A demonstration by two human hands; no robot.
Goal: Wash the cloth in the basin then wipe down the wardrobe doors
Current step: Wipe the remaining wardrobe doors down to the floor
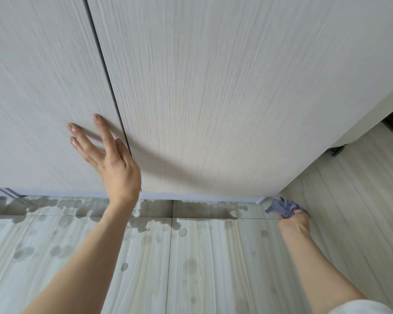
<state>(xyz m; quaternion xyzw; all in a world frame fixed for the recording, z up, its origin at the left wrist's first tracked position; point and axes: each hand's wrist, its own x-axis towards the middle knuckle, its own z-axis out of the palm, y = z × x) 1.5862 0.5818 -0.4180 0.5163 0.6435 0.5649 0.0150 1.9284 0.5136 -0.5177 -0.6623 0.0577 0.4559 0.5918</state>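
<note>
Two hands were at work: the right hand [294,219] bunched the blue-grey cloth [281,207], seemingly soft, light and damp, so best gripped wadded, just beyond its curled fingers at the right wardrobe door's [213,98] bottom corner, while the left hand's [114,162] straight, spread fingers pressed the left wardrobe door [32,87].

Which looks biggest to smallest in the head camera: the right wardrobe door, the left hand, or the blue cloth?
1. Right wardrobe door, biggest by far.
2. Left hand, though it is nearer the camera.
3. Blue cloth, smallest; the right hand hides part.
</note>
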